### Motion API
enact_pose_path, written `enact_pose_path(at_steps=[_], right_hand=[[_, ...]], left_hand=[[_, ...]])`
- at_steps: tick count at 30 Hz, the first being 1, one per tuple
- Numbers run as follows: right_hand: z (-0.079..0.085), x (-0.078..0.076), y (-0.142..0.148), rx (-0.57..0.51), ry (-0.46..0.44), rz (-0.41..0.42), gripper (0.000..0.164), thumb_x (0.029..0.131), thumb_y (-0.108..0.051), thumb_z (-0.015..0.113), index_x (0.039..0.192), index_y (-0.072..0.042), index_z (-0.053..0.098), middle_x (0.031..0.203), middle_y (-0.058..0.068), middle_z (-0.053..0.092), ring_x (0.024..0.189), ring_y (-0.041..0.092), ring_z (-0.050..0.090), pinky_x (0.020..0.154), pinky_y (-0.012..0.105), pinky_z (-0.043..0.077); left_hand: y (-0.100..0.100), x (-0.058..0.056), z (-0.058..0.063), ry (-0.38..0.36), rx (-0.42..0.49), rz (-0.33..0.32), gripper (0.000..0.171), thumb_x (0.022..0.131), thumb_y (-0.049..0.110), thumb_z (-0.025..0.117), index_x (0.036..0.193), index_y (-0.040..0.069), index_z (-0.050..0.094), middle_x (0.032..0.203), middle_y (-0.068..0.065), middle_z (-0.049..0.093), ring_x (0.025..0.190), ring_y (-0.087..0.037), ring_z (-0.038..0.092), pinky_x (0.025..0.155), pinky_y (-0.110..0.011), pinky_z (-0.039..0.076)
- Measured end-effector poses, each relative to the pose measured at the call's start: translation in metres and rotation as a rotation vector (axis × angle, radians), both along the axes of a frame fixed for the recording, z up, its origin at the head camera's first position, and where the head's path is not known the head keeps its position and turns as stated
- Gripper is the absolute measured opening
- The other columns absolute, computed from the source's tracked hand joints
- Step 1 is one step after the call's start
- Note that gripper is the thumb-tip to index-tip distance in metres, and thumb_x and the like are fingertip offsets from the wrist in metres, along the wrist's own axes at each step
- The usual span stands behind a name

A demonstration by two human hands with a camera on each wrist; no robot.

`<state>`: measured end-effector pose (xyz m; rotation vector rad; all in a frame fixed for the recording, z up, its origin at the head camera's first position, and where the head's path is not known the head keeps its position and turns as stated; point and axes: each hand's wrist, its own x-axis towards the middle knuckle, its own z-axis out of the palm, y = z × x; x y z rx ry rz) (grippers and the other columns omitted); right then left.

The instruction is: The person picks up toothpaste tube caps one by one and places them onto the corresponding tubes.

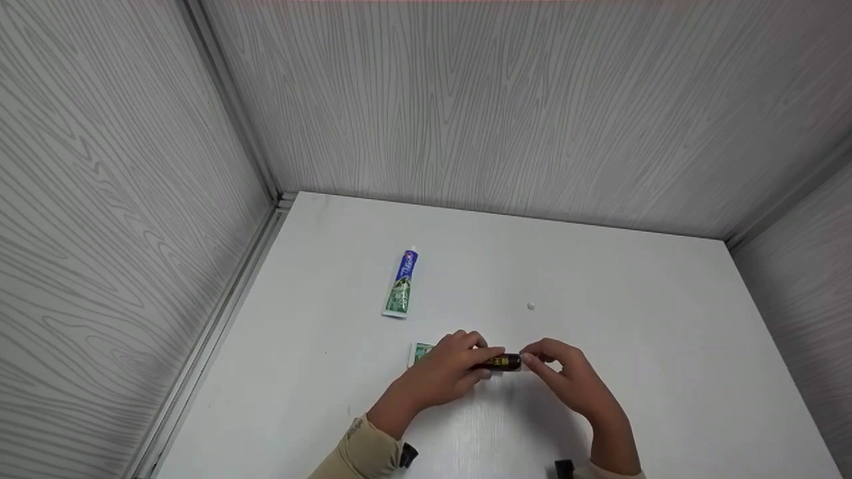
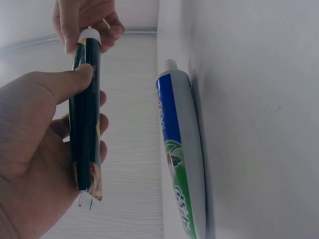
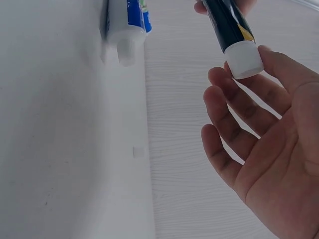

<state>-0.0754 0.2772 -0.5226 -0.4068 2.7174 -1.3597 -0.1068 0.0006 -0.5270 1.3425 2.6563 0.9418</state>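
My left hand (image 1: pixel 444 370) grips a dark toothpaste tube (image 2: pixel 83 124) with yellow lettering, thumb along one side and fingers behind. The tube's white cap end (image 3: pixel 244 60) points right, toward my right hand (image 1: pixel 571 382). Thumb and index finger of that hand pinch this white end, while its other fingers spread loosely below. A blue-and-green toothpaste tube (image 2: pixel 180 154) lies on the table close by in the left wrist view. In the head view, the green end of a tube (image 1: pixel 419 352) shows beside my left hand, the rest hidden under it.
Farther back on the white table (image 1: pixel 299 319) lies another blue-and-green toothpaste tube (image 1: pixel 401 285), nozzle pointing away. A small white cap-like piece (image 1: pixel 530 306) sits beyond my right hand. Grey wood-grain panels (image 1: pixel 479 113) wall the table at the back and both sides.
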Motion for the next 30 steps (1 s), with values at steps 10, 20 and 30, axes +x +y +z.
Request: enact_pose_path(at_steps=[10,20,30], right_hand=[[-0.004,0.000,0.007,-0.020,-0.023,-0.003,0.024,0.111,-0.036,0.056,0.109,-0.029,0.079,0.103,-0.012,0.074,0.093,0.011,0.066,0.086,0.035,0.053],[-0.002,0.004,0.011,-0.038,0.026,-0.044,0.015,0.107,-0.033,0.065,0.117,-0.030,0.076,0.112,-0.010,0.075,0.094,0.010,0.067,0.089,0.039,0.055],[-0.003,0.010,0.011,-0.045,0.156,0.052,0.037,0.087,-0.019,0.090,0.117,-0.030,0.072,0.113,-0.006,0.074,0.090,0.013,0.070,0.089,0.041,0.058]], left_hand=[[0.002,0.002,0.000,-0.026,-0.008,-0.004,0.040,0.109,0.027,0.062,0.149,0.025,0.063,0.123,0.001,0.067,0.103,-0.014,0.057,0.093,-0.032,0.050],[0.000,0.000,-0.002,-0.033,-0.008,-0.004,0.042,0.109,0.028,0.061,0.151,0.026,0.061,0.124,0.002,0.066,0.104,-0.014,0.057,0.092,-0.031,0.050],[0.000,-0.001,-0.007,-0.052,-0.016,-0.018,0.039,0.109,0.030,0.062,0.147,0.027,0.065,0.122,0.002,0.067,0.102,-0.013,0.056,0.092,-0.030,0.049]])
